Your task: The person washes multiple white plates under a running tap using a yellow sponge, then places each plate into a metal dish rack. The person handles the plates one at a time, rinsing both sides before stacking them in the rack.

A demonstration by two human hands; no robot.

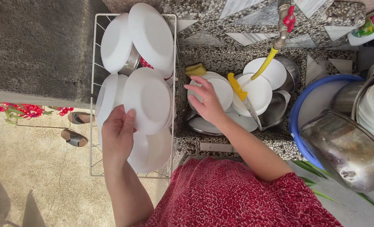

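Two hands | left hand (117, 134) fingers grip white plate (148, 100); right hand (207, 101) fingers spread on sink plate (220, 90)

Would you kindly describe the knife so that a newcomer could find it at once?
Start at the stone sink under the tap with the yellow hose. Among the white plates piled there, right of the right hand, lies the knife. It alone has a yellow handle and a long grey blade.
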